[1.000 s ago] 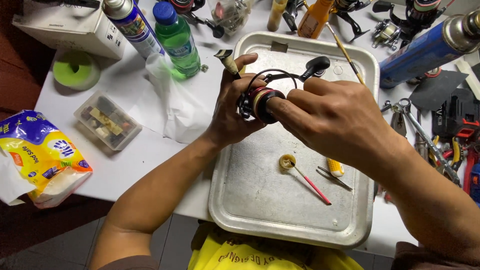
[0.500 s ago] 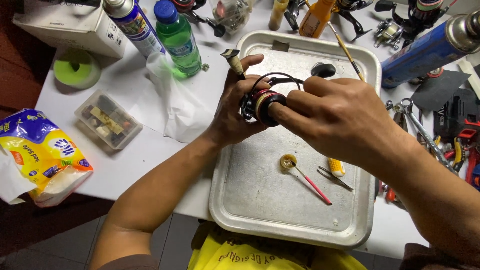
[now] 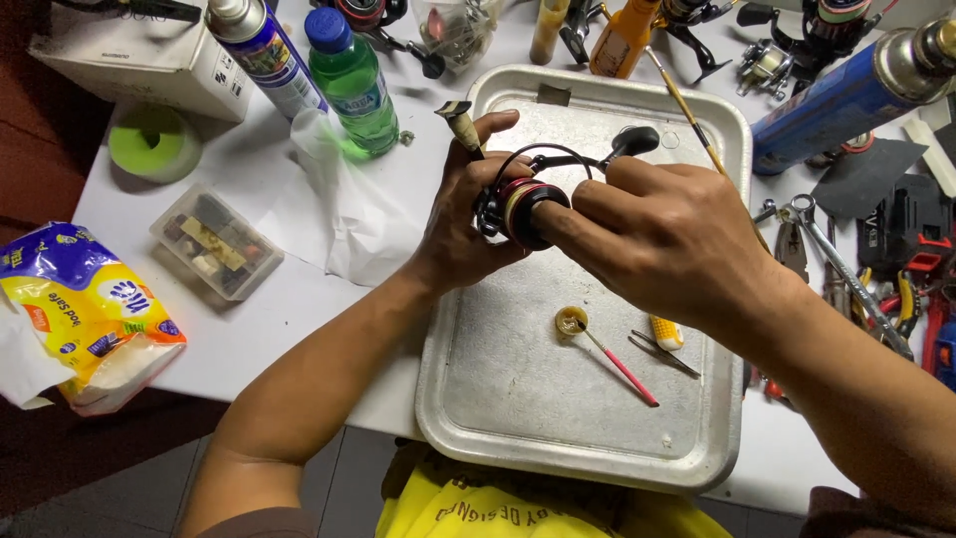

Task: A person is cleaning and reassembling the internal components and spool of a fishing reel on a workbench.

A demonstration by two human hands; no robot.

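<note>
A small fishing reel [image 3: 523, 204], black with a red and gold spool, was held above the upper half of a metal tray [image 3: 558, 418], between both hands. Its thin wire bail arched over the top and its dark handle knob [image 3: 634, 140] stuck out toward the far rim of the tray.

The left hand [image 3: 460, 224] came in from the lower left, forearm slanting up across the counter [image 3: 299, 309], and its grip was wrapped around the body of the reel from the left, thumb raised on top, fingers curled beneath. A short tan stub [image 3: 461, 125] rose above that hand; whether it belonged to the reel could not be told.

The right hand [image 3: 667, 234] reached from the right, wrist bent, back of the hand facing up. Its grip was pressed against the spool face, fingertips [image 3: 558, 221] pinching the front of the reel.

On the tray below lay a red-handled brush [image 3: 612, 354] with a yellowish round tip, thin tweezers [image 3: 662, 354] and a small yellow tube [image 3: 665, 332]. Left of the tray sat a crumpled clear bag [image 3: 339, 219], a green bottle [image 3: 349, 85], a spray can [image 3: 264, 50], a clear box of small parts [image 3: 216, 242] and a yellow packet of tissues [image 3: 85, 314]. A blue canister [image 3: 846, 100] and assorted tools [image 3: 876, 269] lay to the right.
</note>
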